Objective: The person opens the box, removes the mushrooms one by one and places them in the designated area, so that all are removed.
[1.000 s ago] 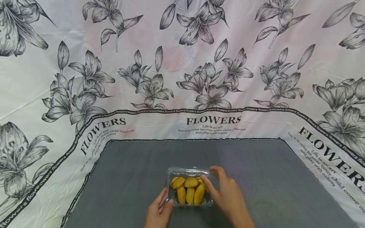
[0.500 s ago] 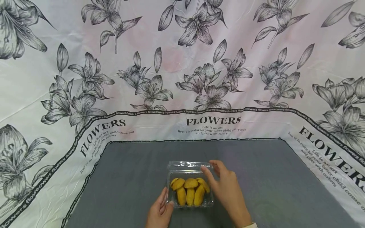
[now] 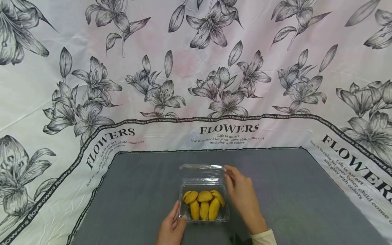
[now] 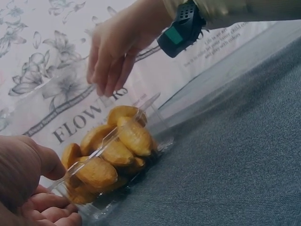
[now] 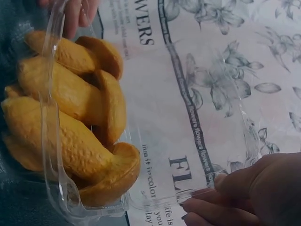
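A clear plastic clamshell box [image 3: 227, 215] sits on the grey table, with several yellow mushrooms [image 3: 204, 204] inside. Its transparent lid [image 3: 200, 173] is raised and tilted back toward the far side. My left hand [image 3: 172, 224] grips the box's left side, thumb on the rim. The right hand [image 3: 243, 195] pinches the lid's right edge. In the right wrist view, that hand [image 5: 254, 193] has its thumb and fingers on the thin lid edge, beyond the mushroom caps [image 5: 113, 103]. The left wrist view shows the left hand [image 4: 33, 174] at the near end of the box.
Grey cloth [image 3: 141, 190] covers the table around the box. A white floral curtain [image 3: 171, 132] hangs along the back and both sides. A dark device [image 4: 183, 30] is strapped on the right wrist.
The lid has swung up and away from the box, with the right hand moving up and backward along with it. The left hand and the mushrooms stay in place.
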Motion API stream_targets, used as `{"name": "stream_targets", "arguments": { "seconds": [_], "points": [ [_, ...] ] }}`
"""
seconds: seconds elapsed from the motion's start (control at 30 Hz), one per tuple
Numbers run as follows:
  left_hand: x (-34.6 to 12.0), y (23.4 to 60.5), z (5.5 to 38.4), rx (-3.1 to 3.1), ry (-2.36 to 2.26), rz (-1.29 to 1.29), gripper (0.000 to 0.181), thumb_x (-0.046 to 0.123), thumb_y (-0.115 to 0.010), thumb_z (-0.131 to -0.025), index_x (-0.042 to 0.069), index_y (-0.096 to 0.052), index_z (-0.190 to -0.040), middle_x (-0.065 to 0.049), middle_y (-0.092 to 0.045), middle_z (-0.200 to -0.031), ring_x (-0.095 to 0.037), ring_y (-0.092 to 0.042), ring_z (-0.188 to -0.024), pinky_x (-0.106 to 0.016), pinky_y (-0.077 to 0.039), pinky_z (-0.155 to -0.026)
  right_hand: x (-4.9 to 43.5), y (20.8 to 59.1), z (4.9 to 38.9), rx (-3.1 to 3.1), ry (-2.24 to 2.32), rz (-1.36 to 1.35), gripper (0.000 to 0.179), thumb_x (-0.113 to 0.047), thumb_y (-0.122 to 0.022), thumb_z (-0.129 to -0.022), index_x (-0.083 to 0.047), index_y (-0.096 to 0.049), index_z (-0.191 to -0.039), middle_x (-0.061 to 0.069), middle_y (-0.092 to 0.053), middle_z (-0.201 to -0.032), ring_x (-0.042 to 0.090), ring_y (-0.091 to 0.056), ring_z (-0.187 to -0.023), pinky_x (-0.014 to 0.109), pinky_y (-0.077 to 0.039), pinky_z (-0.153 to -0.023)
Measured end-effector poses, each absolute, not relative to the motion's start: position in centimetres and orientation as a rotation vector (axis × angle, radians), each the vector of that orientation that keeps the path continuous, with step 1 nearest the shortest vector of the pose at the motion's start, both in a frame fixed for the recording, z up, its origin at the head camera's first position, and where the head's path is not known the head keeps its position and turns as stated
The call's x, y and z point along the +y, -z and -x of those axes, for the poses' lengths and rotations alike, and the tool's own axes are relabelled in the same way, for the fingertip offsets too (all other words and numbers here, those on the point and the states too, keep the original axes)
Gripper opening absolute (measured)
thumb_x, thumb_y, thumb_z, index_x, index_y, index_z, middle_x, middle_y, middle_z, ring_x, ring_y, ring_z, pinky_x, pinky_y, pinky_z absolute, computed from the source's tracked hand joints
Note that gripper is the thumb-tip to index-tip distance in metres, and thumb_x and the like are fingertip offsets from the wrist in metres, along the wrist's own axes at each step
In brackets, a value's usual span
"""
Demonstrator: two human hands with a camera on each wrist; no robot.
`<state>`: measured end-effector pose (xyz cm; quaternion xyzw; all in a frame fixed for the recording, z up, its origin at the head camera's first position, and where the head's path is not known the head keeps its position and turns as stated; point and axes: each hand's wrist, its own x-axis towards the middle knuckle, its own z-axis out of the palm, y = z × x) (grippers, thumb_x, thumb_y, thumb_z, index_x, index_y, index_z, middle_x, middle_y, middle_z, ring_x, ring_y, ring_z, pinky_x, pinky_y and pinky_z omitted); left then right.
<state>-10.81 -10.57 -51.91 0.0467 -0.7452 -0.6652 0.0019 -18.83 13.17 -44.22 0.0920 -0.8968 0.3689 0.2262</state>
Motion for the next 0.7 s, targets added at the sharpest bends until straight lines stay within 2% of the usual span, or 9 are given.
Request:
{"name": "stream_targets", "arguments": {
  "seconds": [0.07,0.17,0.27,0.43,0.53,0.7],
  "points": [
    [-10.6,51.9,10.7,-2.342,2.092,-0.136,0.069,0.017,-0.069,-0.103,-0.013,-0.038,-0.157,-0.035,-0.042,-0.157,-0.050,-0.040,-0.147,-0.046,-0.051,-0.110,13.2,44.4,19.2,-2.464,-1.009,-0.262,0.031,-0.005,-0.070,-0.103,0.001,-0.068,-0.134,0.016,-0.078,-0.117,0.027,-0.080,-0.090,0.035,-0.064,-0.065],
    [-10.7,51.9,10.7,-2.347,2.093,-0.126,0.069,0.018,-0.069,-0.104,-0.012,-0.038,-0.158,-0.035,-0.041,-0.157,-0.050,-0.039,-0.147,-0.047,-0.051,-0.110,13.3,44.6,19.5,-2.480,-1.014,-0.244,0.030,-0.007,-0.070,-0.104,0.000,-0.069,-0.133,0.015,-0.079,-0.117,0.025,-0.080,-0.087,0.034,-0.063,-0.063],
    [-10.7,51.9,10.7,-2.357,2.089,-0.130,0.070,0.019,-0.069,-0.104,-0.012,-0.037,-0.158,-0.035,-0.041,-0.157,-0.050,-0.039,-0.147,-0.047,-0.051,-0.110,13.3,44.7,19.8,-2.492,-1.029,-0.221,0.029,-0.008,-0.070,-0.103,-0.001,-0.070,-0.131,0.015,-0.079,-0.116,0.027,-0.080,-0.093,0.039,-0.065,-0.069],
    [-10.6,51.9,10.8,-2.378,2.084,-0.145,0.070,0.021,-0.069,-0.104,-0.011,-0.037,-0.158,-0.035,-0.041,-0.158,-0.050,-0.039,-0.147,-0.047,-0.052,-0.109,13.4,44.9,20.3,-2.495,-1.047,-0.212,0.027,-0.006,-0.072,-0.102,0.000,-0.072,-0.128,0.015,-0.079,-0.114,0.028,-0.079,-0.098,0.040,-0.066,-0.071],
    [-10.6,51.9,10.9,-2.378,2.087,-0.151,0.071,0.022,-0.068,-0.105,-0.011,-0.037,-0.159,-0.035,-0.040,-0.158,-0.050,-0.038,-0.148,-0.048,-0.052,-0.110,13.5,45.2,20.7,-2.505,-1.063,-0.224,0.028,-0.006,-0.071,-0.102,0.000,-0.071,-0.130,0.016,-0.079,-0.117,0.029,-0.079,-0.100,0.039,-0.065,-0.070],
    [-10.5,51.9,10.9,-2.372,2.066,-0.158,0.069,0.019,-0.069,-0.104,-0.011,-0.038,-0.158,-0.035,-0.041,-0.157,-0.050,-0.040,-0.147,-0.047,-0.053,-0.109,13.7,45.7,21.2,-2.547,-1.087,-0.262,0.036,-0.005,-0.070,-0.103,0.003,-0.067,-0.139,0.017,-0.076,-0.124,0.031,-0.077,-0.107,0.040,-0.066,-0.079]
  ]
}}
